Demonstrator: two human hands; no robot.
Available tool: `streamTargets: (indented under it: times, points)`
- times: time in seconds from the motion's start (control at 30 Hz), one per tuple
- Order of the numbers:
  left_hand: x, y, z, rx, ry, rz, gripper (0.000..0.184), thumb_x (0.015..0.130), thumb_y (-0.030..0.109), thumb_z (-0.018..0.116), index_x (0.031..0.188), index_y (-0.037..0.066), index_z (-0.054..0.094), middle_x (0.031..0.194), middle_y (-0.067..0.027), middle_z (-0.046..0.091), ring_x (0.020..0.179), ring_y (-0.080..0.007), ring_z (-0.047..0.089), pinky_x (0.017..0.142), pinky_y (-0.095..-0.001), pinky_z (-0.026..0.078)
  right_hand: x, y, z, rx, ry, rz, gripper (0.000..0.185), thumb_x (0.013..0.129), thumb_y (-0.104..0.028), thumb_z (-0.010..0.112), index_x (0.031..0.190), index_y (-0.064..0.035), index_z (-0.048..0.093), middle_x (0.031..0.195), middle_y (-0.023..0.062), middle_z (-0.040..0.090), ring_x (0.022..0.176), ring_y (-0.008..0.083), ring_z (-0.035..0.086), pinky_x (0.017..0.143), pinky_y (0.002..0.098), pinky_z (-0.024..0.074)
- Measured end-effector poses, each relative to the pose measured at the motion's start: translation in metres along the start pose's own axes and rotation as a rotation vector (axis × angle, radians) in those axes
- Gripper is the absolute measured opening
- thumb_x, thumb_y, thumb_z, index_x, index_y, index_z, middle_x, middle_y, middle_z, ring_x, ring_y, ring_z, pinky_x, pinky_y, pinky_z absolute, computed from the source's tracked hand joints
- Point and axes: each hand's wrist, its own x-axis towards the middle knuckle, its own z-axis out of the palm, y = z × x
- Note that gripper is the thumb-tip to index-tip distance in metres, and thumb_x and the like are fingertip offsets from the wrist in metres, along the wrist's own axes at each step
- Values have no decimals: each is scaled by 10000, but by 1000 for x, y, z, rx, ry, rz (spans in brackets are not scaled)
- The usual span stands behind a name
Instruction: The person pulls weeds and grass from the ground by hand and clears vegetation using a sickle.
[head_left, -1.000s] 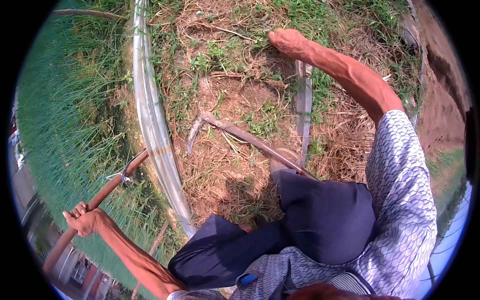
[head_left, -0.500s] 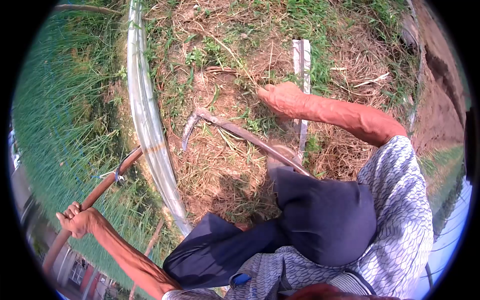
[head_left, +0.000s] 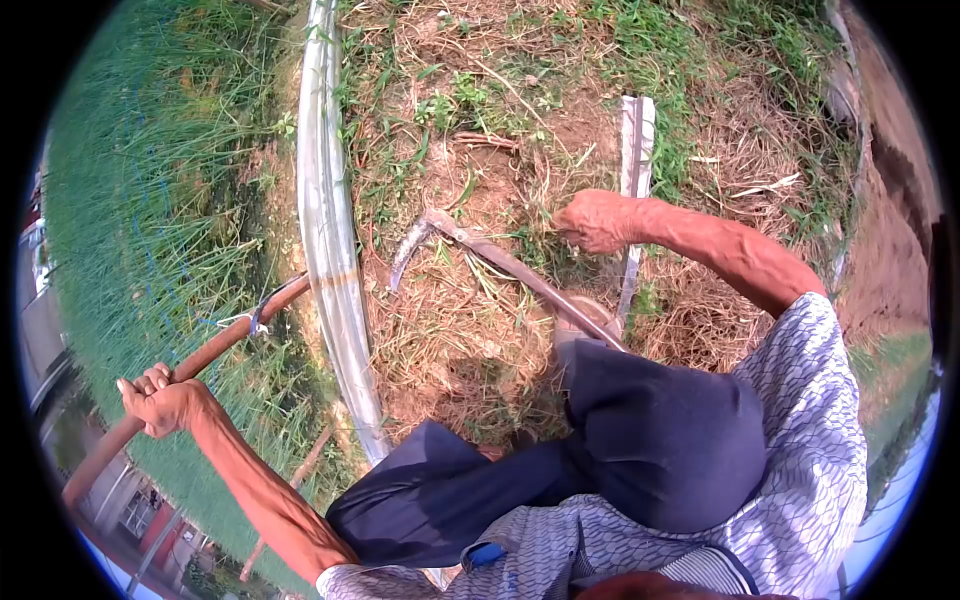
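Observation:
My left hand (head_left: 160, 398) is wrapped round a brown wooden pole (head_left: 205, 352) that slants up from the lower left. A white tie is knotted round the pole near its upper end. My right hand (head_left: 595, 222) is closed low over the soil, with thin dry grass stems (head_left: 545, 212) at its fingertips; the inside of the fist is hidden. Below it, a long-handled sickle (head_left: 520, 275) lies across the ground, its curved blade pointing left and its handle end reaching my knee. Neither hand touches the sickle.
A folded clear plastic sheet (head_left: 328, 200) runs along the left of the bed. Beyond it grow dense thin green plants (head_left: 150, 200). A pale flat strip (head_left: 636, 150) lies behind my right hand. Dry straw (head_left: 700, 300) and weeds cover the ground.
My right hand has pulled back slightly toward me, and the long stalk at its fingers no longer stretches taut. The left hand stays on the pole. The whole view has shifted a little.

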Motion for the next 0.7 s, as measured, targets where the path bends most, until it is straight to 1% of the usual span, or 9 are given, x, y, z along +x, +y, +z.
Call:
streamTargets:
  times: [0.07,0.1,0.17,0.23,0.3,0.33,0.43,0.53,0.7]
  points:
    - [1,0,1,-18,-16,14,400,955,223,555,606,138,378,514,8,362,398,-129,361,433,-283,316,2,-48,20,-34,-65,-276,173,870,-187,570,897,-28,506,628,175,575,645,352,643,589,477,496]
    - [-1,4,5,-1,2,4,397,957,221,549,607,137,382,515,7,368,398,-128,364,433,-283,317,9,-62,16,-136,-158,-200,166,865,-157,556,975,-41,509,749,171,608,676,370,646,582,482,502]
    - [-7,11,11,31,17,-9,394,959,218,544,608,135,386,516,5,374,399,-127,366,433,-282,318,34,-44,15,-161,243,-12,265,796,-141,622,1030,-62,528,923,171,604,864,365,647,692,475,525]
    - [-11,17,15,-147,114,-159,391,955,220,551,612,140,381,518,8,366,400,-123,362,433,-277,316,59,-10,-14,-290,816,86,330,786,-134,635,1073,-41,504,983,162,572,945,353,616,722,460,530]
    - [1,-3,-1,44,46,0,385,950,218,557,617,142,380,521,12,357,403,-120,360,432,-278,317,70,-13,-46,-272,830,359,325,793,-141,631,1064,-15,504,988,183,580,995,344,590,762,444,527]
    - [2,-3,-2,65,-16,-2,380,949,209,559,619,140,383,524,13,354,403,-119,358,432,-279,319,82,-2,-41,-300,834,274,307,805,-152,627,1037,6,503,947,198,601,923,357,617,722,433,541]
    - [2,1,1,137,-14,46,378,951,193,558,623,138,378,531,19,342,403,-116,350,431,-286,324,110,0,-25,-174,513,296,260,858,-190,583,964,28,490,712,183,637,681,349,672,582,453,534]
    - [-1,1,2,56,20,10,379,945,184,565,622,139,372,532,21,342,403,-116,350,429,-290,325,104,-35,-7,-26,471,127,258,843,-217,587,925,2,479,629,181,609,636,364,665,528,481,506]
    - [0,1,2,15,10,20,362,946,174,556,623,128,399,533,16,369,406,-120,366,436,-286,333,43,-105,33,-21,-86,-439,324,762,-203,662,922,-9,459,513,151,528,553,419,606,542,504,494]
